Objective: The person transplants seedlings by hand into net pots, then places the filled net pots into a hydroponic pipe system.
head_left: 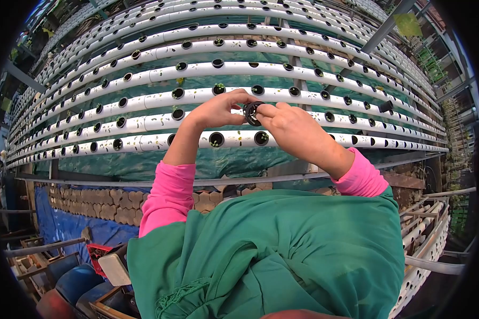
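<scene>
Above the nearer rows of white pipes (159, 142), I hold a small black net pot (252, 113) tilted between both hands. My left hand (223, 110) grips its rim from the left, thumb below and fingers above. The fingers of my right hand (290, 127) are closed at the pot's right side and opening, and their tips are partly hidden. Whether they also pinch something inside cannot be made out. Just below, two black pots with seedlings, one left (216, 139) and one right (261, 138), sit in holes of the nearest pipe.
Many parallel white pipes with round holes stretch away, some holding seedlings; loose leaves lie on them. A black pot (386, 106) lies on a pipe at right. A metal rail (207, 182) runs along the front. Blue barrels (80, 282) and a red crate (97, 255) stand lower left.
</scene>
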Available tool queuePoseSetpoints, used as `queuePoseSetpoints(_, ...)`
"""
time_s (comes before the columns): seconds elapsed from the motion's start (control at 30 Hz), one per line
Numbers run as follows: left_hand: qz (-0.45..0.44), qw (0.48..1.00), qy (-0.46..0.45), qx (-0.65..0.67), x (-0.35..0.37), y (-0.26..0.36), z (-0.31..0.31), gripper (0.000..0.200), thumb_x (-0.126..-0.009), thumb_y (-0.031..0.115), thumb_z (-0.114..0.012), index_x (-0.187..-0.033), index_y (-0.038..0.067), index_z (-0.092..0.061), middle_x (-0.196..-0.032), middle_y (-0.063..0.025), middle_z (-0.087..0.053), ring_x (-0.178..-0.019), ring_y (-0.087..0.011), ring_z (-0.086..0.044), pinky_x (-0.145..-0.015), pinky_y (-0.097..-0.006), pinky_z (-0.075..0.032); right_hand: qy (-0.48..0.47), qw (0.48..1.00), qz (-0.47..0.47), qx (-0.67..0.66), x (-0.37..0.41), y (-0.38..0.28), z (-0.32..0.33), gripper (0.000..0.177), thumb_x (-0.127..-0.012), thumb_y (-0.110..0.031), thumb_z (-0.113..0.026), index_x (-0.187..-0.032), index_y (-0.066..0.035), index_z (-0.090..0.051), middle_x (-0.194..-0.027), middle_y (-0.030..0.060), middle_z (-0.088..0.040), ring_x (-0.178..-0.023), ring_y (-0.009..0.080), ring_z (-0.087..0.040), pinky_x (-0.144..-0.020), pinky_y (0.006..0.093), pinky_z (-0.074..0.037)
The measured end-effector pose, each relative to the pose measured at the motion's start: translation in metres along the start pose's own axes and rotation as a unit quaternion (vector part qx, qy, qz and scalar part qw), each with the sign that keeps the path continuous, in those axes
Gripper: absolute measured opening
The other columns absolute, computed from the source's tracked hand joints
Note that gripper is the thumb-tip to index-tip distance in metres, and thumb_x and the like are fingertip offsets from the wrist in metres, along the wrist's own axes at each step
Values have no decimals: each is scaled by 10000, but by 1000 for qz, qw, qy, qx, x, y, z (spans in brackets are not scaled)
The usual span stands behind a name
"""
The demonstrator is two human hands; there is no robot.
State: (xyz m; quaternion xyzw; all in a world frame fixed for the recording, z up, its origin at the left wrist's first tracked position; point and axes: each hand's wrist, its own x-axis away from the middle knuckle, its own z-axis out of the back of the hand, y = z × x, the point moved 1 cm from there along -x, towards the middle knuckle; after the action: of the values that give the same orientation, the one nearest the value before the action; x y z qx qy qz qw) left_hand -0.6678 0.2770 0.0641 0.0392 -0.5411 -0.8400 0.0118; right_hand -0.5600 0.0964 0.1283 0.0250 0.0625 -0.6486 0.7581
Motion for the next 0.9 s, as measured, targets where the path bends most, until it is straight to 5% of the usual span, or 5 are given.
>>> queuePoseSetpoints(0.2,-17,999,32,37,-17,-7,3,486,-764,48,-656,-1238,113,-573,-1153,-35,-531,-1095,-179,-542,-1004,-379,-423,2,1000,-4,-9,-3,22,12,269,-788,6,-529,-1035,8,-633,-1128,65,-599,-968,278,-597,-799,362,-508)
queuePoseSetpoints(0.47,-50,996,76,-27,-36,-1,10,456,-758,47,-654,-1206,104,-592,-1132,-32,-535,-1072,-187,-553,-979,-372,-434,2,994,35,101,-14,37,12,114,-746,-14,-551,-830,-21,-627,-927,63,-561,-781,250,-587,-674,374,-512)
queuePoseSetpoints(0.9,-34,995,97,-13,-31,-4,3,460,-754,57,-667,-1205,109,-589,-1138,-29,-563,-1083,-177,-554,-972,-354,-428,35,997,22,63,-11,36,-4,172,-777,-15,-541,-926,-1,-627,-995,66,-564,-777,236,-568,-668,362,-504)
